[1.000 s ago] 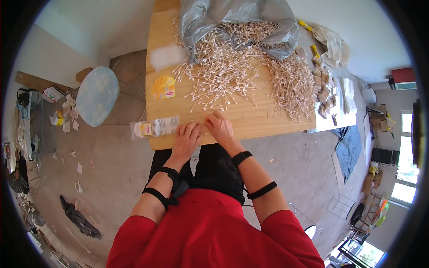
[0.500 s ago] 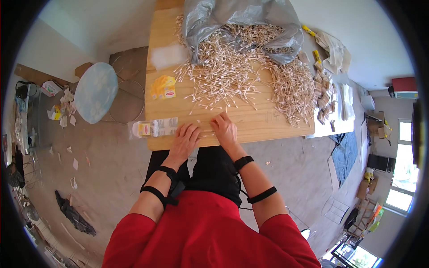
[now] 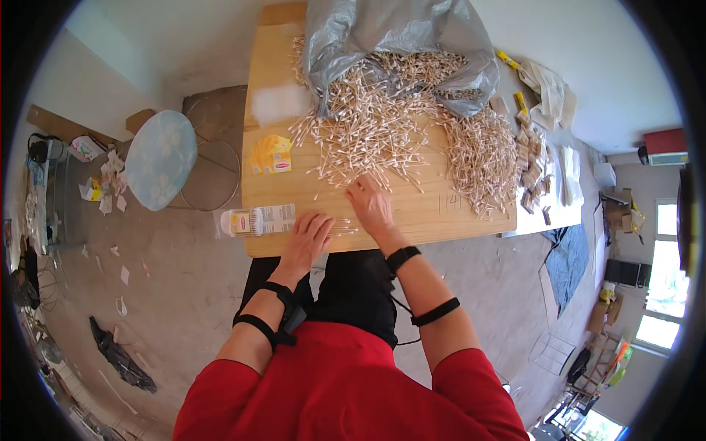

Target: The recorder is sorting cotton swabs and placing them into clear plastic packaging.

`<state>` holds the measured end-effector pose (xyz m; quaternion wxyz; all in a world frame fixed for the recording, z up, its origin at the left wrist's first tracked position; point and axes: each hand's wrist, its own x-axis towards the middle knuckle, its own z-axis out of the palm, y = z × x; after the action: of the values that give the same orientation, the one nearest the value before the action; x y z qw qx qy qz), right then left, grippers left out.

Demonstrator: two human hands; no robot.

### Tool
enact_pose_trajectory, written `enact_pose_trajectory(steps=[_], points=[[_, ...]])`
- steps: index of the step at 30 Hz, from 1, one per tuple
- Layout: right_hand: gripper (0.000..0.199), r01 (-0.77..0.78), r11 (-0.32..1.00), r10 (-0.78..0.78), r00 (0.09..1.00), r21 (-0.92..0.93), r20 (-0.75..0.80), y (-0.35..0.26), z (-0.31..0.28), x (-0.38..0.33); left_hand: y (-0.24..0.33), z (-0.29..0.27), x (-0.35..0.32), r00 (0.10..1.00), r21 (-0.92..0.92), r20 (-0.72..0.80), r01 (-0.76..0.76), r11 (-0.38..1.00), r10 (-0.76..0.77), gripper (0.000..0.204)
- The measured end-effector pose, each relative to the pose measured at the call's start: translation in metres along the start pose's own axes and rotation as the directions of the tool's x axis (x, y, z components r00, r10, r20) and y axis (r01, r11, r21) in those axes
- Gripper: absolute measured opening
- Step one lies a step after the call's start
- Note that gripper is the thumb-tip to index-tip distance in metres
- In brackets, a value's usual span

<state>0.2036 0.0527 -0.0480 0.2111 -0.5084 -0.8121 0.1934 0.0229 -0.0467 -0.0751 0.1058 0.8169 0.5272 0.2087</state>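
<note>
A long wooden tabletop [image 3: 426, 213] runs away from the person; at its far end a crumpled grey plastic bag [image 3: 390, 37] lies open, and a broad heap of cotton swabs [image 3: 382, 117] spills from it across the middle and toward the right edge; a small yellow box [image 3: 270, 154] sits near the left edge; a clear flat packet of swabs [image 3: 257, 220] lies at the near left corner, partly over the edge. The right hand [image 3: 371, 206] rests flat, fingers spread and gripping nothing, at the near fringe of the heap; the left hand [image 3: 307, 239] lies open, palm down, on a few loose swabs [image 3: 340, 231] by the near edge, just beside the packet.
</note>
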Motion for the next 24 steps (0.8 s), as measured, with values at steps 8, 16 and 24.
enact_pose_trajectory(steps=[8, 16, 24], points=[[0.009, -0.175, 0.973, 0.207, 0.948, 0.149, -0.241, -0.003, 0.013, -0.013, 0.002, 0.004, -0.003, 1.000, -0.012, 0.015, 0.016, 1.000, -0.016, 0.055], [0.010, -0.086, 0.968, 0.103, 0.993, 0.235, -0.060, 0.001, 0.010, -0.025, 0.001, 0.002, -0.001, 1.000, 0.030, 0.020, -0.017, 0.999, 0.016, 0.052], [0.008, -0.014, 0.974, 0.030, 0.997, 0.227, -0.068, -0.012, 0.021, -0.037, 0.003, -0.002, 0.001, 0.999, 0.059, 0.016, 0.028, 0.998, -0.029, 0.058]])
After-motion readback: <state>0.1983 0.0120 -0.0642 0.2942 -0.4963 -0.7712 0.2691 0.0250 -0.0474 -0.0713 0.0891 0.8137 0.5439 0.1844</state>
